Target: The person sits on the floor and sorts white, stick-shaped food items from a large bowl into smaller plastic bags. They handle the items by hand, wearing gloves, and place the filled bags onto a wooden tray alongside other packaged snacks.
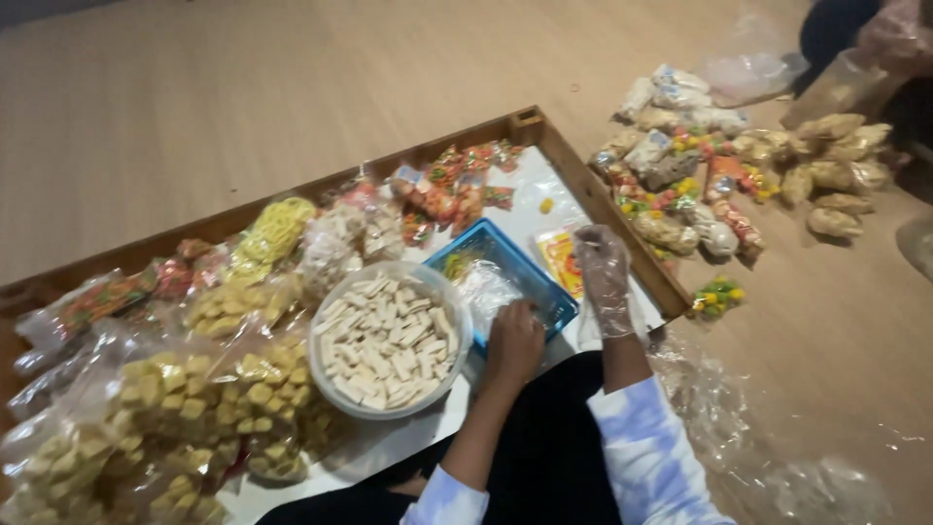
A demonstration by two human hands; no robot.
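Nearest the camera, two forearms in pale tie-dyed sleeves reach forward over a dark lap. The left hand (513,342) is bare and rests at the near corner of a blue basket (505,270), its fingers curled down over a clear plastic bag (486,292) that lies partly inside the basket; whether they pinch the bag or only press on it I cannot tell. The right hand (604,277) wears a clear plastic glove and hovers upright just beside the basket's right edge, fingers held loosely together and pointing away from the person, holding nothing that can be made out. The basket is rectangular, and its long axis runs diagonally from near right to far left. Just left of it stands a round clear bowl (391,340) full of pale stick-shaped crackers. Both sit in a shallow wooden tray (622,228) on the floor. Its left part is crowded with bags of yellow snacks (194,389), blurred and cut off at the frame's edge, leaving little bare room beyond a white strip near the basket. Beyond the tray's right rim, filled snack packets (700,165) lie heaped on the floor, and another person's hand (889,39) shows at the far top corner.
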